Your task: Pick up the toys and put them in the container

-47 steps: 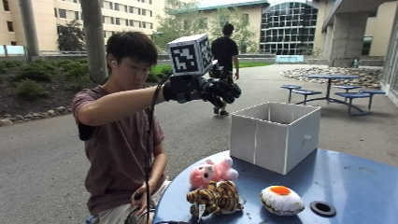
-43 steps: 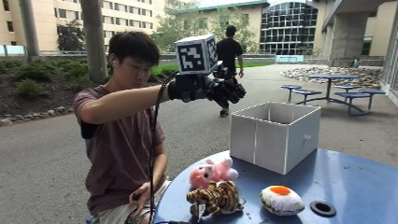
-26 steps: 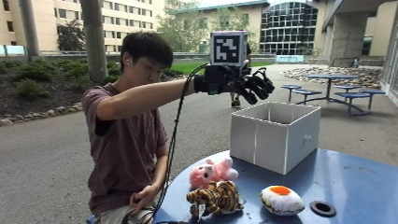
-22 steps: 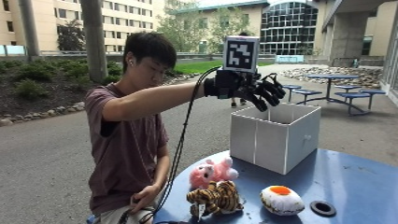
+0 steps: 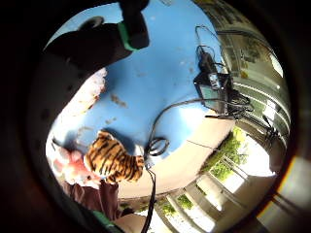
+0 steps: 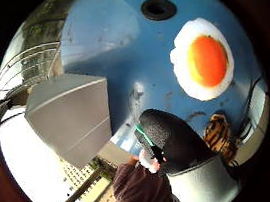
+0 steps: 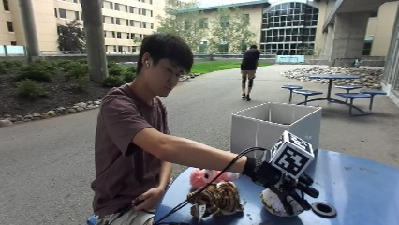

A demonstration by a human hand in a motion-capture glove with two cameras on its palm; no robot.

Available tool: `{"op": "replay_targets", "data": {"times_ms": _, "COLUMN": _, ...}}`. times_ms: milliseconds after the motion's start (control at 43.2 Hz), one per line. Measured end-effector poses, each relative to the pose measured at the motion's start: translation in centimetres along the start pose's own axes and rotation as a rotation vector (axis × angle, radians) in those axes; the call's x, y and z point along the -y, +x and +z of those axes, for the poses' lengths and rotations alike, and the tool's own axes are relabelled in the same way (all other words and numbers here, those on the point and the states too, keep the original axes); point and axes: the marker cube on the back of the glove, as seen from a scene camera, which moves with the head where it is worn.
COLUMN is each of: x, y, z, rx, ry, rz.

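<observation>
On the near left part of the round blue table, a pink plush toy is seen lying at the edge, with a striped tiger toy just beside it, nearer the camera. To the right of the tiger, a fried-egg toy with a white rim and an orange yolk is found on the tabletop, and the gloved right hand is held low directly over it, the arm stretched out from the seated person at the left. The gloved fingers are pointed downward and spread apart in the outside view; whether they touch the egg cannot be told, and nothing is seen clamped between them. In the thumb-side palm view one black fingertip is shown above the bare table, apart from the egg. Behind the hand, a white open-topped container is set upright on the table, well apart from the three toys. A round black hole is seen in the tabletop just right of the egg. No readable writing or brand is shown on any item.
</observation>
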Motion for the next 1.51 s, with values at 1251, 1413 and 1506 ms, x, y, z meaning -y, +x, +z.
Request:
{"op": "replay_targets", "data": {"times_ms": 1251, "x": -17.4, "y": -20.9, "z": -24.7, "rx": 0.071, "ry": 0.604, "rz": -0.311}}
{"op": "replay_targets", "data": {"times_ms": 1413, "x": -16.7, "y": -30.8, "z": -22.0, "rx": -0.094, "ry": 0.559, "rz": -0.436}}
{"op": "replay_targets", "data": {"times_ms": 1506, "x": -16.3, "y": -36.1, "z": -20.8, "rx": -0.082, "ry": 0.505, "rz": -0.476}}
